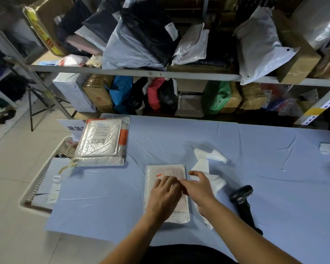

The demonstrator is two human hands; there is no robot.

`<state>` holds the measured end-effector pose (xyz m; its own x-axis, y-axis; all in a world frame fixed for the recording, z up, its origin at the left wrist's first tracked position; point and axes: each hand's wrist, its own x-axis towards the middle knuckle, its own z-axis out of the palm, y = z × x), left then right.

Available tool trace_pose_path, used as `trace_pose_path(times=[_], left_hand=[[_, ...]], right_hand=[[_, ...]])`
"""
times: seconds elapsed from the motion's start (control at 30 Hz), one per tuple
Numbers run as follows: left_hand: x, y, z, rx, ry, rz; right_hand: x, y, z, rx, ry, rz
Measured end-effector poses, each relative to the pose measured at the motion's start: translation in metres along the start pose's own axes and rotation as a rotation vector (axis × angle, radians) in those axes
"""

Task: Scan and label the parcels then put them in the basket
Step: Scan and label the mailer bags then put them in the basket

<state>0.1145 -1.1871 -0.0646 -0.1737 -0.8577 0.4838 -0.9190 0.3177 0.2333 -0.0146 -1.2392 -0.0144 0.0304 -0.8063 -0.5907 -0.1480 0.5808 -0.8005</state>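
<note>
- Small white bubble-mailer parcel [179, 217] lies flat on the blue-cloth-covered counter [255, 168], near its front edge, long side running away from the person.
- A pale pinkish paper label [171, 172] sits on the parcel's top face; most of it is hidden under the hands.
- Left hand [163, 196]: palm down on the middle of the parcel. Its fingers [170, 182] are straight and close together, pressing flat on the label and pointing to the far right corner.
- Right hand [197, 187]: over the parcel's right edge, thumb tip meeting the left fingertips at the label's right border. Its fingers [197, 174] are loosely bent, over crumpled white backing-paper strips [204, 164] lying just beside the parcel (whether anything is pinched: cannot tell, motion blur).
- Black handheld barcode scanner [243, 202] lies on the counter to the right of the right forearm, apart from both hands.
- Stack of silvery-white padded mailers [101, 143] rests at the counter's far left corner, top one bearing handwriting.
- Beige slatted plastic basket [30, 193] stands on the floor beside the counter's left edge, with a flat pale-blue labelled parcel [51, 174] inside.
</note>
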Motion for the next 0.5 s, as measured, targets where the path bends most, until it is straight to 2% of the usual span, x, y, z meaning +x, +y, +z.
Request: trace_pose_path(times=[0.03,0.1,0.17,0.23,0.3,0.37,0.5], left_hand=[[-0.004,-0.004,-0.002,-0.010,-0.015,-0.029],[-0.010,-0.009,-0.007,-0.087,-0.094,-0.239],[-0.013,-0.012,-0.012,-0.383,-0.158,-0.595],[-0.009,-0.014,-0.017,-0.775,-0.123,-0.946],[-0.004,-0.022,-0.019,-1.017,-0.062,-1.169],[-0.004,-0.028,-0.021,-1.139,-0.047,-1.267],[-0.002,-0.043,-0.018,-1.108,-0.042,-1.304]], right_hand=[[0.001,0.000,0.002,0.008,0.003,-0.014],[0.003,0.002,0.002,0.025,-0.018,-0.027],[0.005,0.004,0.005,0.001,-0.059,-0.045],[0.008,0.005,0.008,-0.036,-0.107,-0.066],[0.012,0.009,0.014,-0.087,-0.144,-0.074],[0.017,0.013,0.021,-0.179,-0.153,-0.079],[0.033,0.017,0.038,-0.315,-0.109,-0.102]])
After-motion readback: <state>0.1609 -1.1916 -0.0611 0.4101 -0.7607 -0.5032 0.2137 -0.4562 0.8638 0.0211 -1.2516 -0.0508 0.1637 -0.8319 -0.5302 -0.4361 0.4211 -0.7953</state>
